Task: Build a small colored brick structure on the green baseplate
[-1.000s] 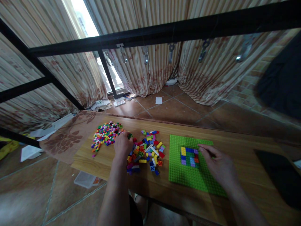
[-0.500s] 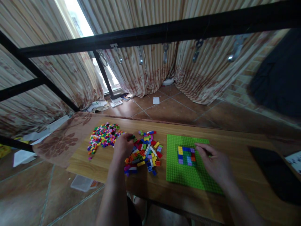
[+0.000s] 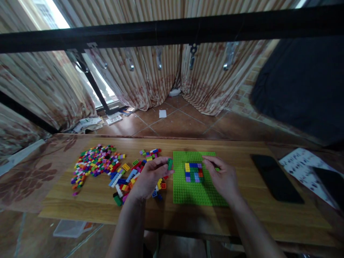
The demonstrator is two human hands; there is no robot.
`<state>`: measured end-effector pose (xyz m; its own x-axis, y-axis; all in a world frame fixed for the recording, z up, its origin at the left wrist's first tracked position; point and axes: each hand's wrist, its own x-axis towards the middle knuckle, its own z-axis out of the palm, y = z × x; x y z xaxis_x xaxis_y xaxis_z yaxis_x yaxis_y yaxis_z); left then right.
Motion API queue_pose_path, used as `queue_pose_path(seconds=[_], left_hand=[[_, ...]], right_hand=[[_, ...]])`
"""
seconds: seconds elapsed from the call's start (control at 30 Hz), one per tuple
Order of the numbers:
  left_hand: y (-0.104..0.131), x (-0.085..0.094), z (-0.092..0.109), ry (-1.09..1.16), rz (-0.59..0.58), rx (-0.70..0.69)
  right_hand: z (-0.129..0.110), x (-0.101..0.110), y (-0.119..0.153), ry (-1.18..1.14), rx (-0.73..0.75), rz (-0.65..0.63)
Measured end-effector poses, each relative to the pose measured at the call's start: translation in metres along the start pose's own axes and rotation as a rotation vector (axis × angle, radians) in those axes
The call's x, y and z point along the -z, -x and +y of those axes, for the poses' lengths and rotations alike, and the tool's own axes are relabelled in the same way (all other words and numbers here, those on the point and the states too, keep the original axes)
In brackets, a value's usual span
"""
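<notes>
My left hand (image 3: 152, 175) pinches a dark green brick (image 3: 170, 163) between thumb and fingertips, just off the left edge of the green baseplate (image 3: 185, 195). On the baseplate sits a small square outline of bricks (image 3: 187, 166) in yellow, blue, purple, red, light blue and green. My right hand (image 3: 221, 177) hovers over the plate's right part, thumb and forefinger closed together near the outline's top right corner. Whatever its fingertips may hold is too small to make out. Partly behind my left hand lies a pile of larger mixed bricks (image 3: 131, 175).
A heap of tiny bricks (image 3: 96, 161) spreads over the left of the wooden board (image 3: 91, 204). To the right lie a black phone-like slab (image 3: 276, 177) and a printed sheet (image 3: 301, 161). A dark metal rail (image 3: 150, 34) with hooks crosses above. A clear plastic box (image 3: 70, 228) is on the floor.
My left hand has moved right from the brick pile to the baseplate's edge, bringing the green brick. My right hand stays over the plate. The view has turned right.
</notes>
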<state>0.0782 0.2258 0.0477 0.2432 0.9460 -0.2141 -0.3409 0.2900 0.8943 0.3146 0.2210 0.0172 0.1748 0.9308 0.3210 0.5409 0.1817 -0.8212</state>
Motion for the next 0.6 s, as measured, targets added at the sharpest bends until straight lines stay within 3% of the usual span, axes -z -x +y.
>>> queue_pose_path(seconds=[0.2,0.43,0.6], left_hand=[[-0.003,-0.014,-0.008,0.074,0.016,0.098],[-0.004,-0.022,-0.014,0.144,0.067,0.162],[-0.006,-0.022,-0.015,0.048,0.089,0.129]], right_hand=[[0.011,0.012,-0.004,-0.022,-0.070,0.109],[0.009,0.012,0.000,0.033,-0.017,0.016],[0.010,0.012,0.002,0.075,-0.014,0.006]])
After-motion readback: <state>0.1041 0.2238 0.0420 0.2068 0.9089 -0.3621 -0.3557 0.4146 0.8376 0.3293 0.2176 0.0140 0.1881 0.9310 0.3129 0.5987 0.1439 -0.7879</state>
